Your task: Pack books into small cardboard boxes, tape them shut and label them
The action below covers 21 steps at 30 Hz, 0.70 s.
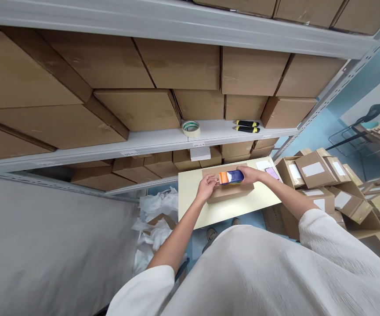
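Over a pale yellow table (193,212) I hold an orange-and-dark-blue item (232,177) with white patches; its exact kind is unclear. My right hand (249,174) wraps round its right, blue end. At its left, orange end, the fingers of my left hand (206,188) are pinched together, and what they grip is too small to make out. Beneath the item lies a long closed cardboard box (231,193), partly hidden by it and my hands. A purple phone-like object (272,174) lies by my right forearm, near a white paper (262,165).
Ahead, a metal shelf (163,142) carries stacked cardboard boxes (137,109), a tape roll (191,128) and two yellow-black cutters (247,126). White plastic wrapping (160,202) lies left of the table. Labelled cartons (315,169) are heaped at right.
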Motion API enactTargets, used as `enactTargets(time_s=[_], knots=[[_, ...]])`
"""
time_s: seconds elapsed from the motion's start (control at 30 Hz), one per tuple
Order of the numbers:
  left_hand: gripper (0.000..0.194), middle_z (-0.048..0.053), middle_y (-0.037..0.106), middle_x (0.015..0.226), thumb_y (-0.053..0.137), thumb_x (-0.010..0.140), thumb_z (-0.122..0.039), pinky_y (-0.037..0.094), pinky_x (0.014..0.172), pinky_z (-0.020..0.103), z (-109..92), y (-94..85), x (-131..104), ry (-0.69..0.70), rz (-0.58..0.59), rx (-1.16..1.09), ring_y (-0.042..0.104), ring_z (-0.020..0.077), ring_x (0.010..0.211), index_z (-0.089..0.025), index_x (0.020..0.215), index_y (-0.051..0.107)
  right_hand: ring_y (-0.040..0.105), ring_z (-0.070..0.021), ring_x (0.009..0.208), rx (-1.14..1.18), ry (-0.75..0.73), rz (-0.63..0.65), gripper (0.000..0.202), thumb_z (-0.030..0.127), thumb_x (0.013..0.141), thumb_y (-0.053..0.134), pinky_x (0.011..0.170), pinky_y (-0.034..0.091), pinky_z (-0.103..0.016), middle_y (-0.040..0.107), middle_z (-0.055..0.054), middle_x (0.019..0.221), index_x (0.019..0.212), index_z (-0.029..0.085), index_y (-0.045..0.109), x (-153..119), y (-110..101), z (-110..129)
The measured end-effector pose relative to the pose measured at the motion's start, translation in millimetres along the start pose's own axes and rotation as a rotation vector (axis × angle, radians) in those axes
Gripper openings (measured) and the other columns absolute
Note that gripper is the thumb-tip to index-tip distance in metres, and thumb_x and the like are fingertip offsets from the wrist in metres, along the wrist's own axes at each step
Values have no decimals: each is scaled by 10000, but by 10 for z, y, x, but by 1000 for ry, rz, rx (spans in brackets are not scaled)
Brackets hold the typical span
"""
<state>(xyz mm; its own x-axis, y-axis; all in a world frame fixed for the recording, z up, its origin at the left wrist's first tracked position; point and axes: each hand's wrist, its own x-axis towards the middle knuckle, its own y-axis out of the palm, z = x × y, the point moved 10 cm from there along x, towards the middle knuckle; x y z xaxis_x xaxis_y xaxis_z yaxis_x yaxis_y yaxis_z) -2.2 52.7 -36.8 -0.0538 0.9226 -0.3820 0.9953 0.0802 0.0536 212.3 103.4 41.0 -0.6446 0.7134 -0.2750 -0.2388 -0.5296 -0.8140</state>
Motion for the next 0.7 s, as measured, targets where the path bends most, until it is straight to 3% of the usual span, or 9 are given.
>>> enactTargets(time_s=[0.27,0.5,0.7], knots=[[406,84,810,956,874,770,-142,639,783,337,24,132,-21,-136,15,-114,778,193,842,-173,1132,694,666,-259,923,9,13,-10,452,225,673,805,775,506,-312,720,-90,1092,1076,209,602,-3,-2,-28],[423,53,776,826,842,678,-53,588,698,316,-24,89,57,-87,-59,-116,725,172,712,-171,1032,644,666,-255,933,-8,16,11,458,216,685,801,750,488,-295,724,-85,1096,1095,211,596,-37,2,-19],[456,-69,646,699,707,705,-3,492,678,257,-63,15,61,17,-187,-55,649,138,667,-246,1010,471,672,-257,939,-87,33,51,462,225,698,815,701,460,-283,735,-96,1112,1104,214,595,-53,-18,83]])
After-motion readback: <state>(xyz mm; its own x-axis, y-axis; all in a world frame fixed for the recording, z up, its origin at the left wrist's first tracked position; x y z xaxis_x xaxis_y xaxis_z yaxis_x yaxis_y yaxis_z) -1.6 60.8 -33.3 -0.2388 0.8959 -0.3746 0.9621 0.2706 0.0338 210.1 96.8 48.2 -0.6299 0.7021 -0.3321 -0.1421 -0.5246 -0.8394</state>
